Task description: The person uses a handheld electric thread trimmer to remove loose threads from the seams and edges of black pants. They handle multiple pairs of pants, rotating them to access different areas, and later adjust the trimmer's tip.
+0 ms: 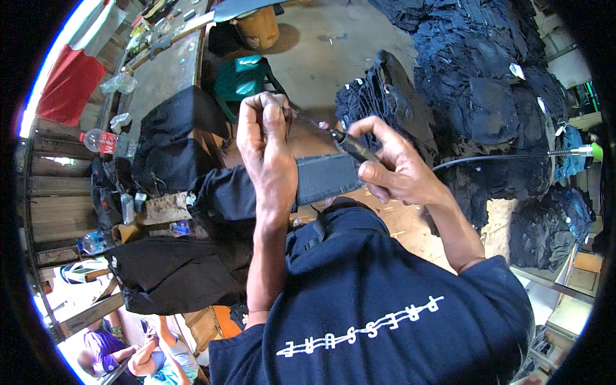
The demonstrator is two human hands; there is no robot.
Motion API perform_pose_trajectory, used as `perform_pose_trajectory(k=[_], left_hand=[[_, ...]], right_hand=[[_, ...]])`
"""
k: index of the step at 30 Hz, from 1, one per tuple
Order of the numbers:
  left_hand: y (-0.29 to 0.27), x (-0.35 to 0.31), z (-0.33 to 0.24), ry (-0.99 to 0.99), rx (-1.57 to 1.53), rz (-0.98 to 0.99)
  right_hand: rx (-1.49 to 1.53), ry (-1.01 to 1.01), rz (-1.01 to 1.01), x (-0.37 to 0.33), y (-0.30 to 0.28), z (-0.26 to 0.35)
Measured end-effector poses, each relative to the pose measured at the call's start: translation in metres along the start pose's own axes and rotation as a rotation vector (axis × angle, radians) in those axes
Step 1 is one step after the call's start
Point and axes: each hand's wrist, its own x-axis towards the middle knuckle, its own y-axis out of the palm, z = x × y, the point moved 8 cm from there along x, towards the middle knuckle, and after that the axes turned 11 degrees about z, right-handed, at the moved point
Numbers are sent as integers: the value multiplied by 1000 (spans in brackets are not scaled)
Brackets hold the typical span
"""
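Note:
My right hand (398, 163) is wrapped round a dark handheld rotary tool (357, 148), which has a small pinkish tip pointing up and left. A grey cable (481, 159) runs from behind this hand off to the right. My left hand (266, 138) is raised facing the tool, thumb and fingers pinched together. A thin, dark line stretches from its fingertips toward the tool's tip; what the fingers hold is too small to name. Below both hands lies a dark, flat board (327, 179). Black cloth (228, 192) covers the part of it left of my left wrist.
Piles of dark garments (494, 96) fill the right side. A green plastic stool (240, 83) and a tan bucket (258, 29) stand ahead. A plastic bottle (102, 142) lies at the left, and black cloth (179, 273) hangs nearer. Other people (157, 356) sit at the lower left.

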Motion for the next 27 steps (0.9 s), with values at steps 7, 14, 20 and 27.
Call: perform_pose_trajectory(k=[7, 14, 20, 27], left_hand=[[42, 28, -20, 171, -110, 105], [94, 56, -39, 326, 219, 5], [149, 49, -42, 271, 314, 127], [157, 66, -39, 299, 199, 117]], right_hand=[[-587, -337, -325, 6, -66, 34], [-777, -488, -471, -4, -116, 69], [-830, -629, -695, -10, -151, 89], [-836, -809, -805, -19, -176, 101]])
